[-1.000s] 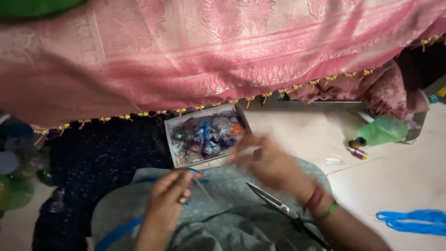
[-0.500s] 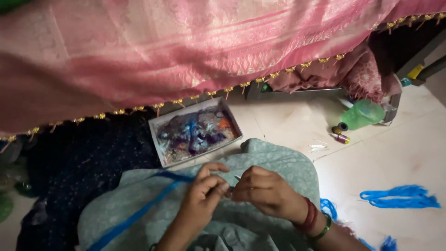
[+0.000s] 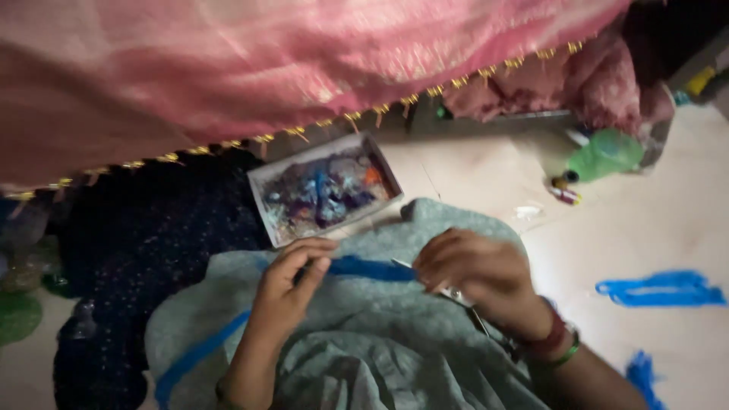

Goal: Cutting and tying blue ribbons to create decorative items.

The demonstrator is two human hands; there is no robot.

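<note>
Hands closed on blue thread over grey-green cloth

Dark speckled fabric is seen at the far left, with a pink cloth edged in gold tassels hung across the top of the view. A shallow box of mixed coloured threads lies on the floor just beyond the lap. The left hand is raised from the lower edge, wrist bent, thumb and fingers pinched shut on a blue thread; the same strand is seen running down and left across the grey-green cloth that covers the lap. The thread is stretched level between the two hands. The right hand is curled close beside it, fingers folded inward over the thread's end, and a pair of scissors is gripped in it; whether the blades are parted cannot be told. Bangles are worn at the right wrist. A green bottle lies farther right, and a loose blue thread bundle rests on the floor at the far right.
</note>
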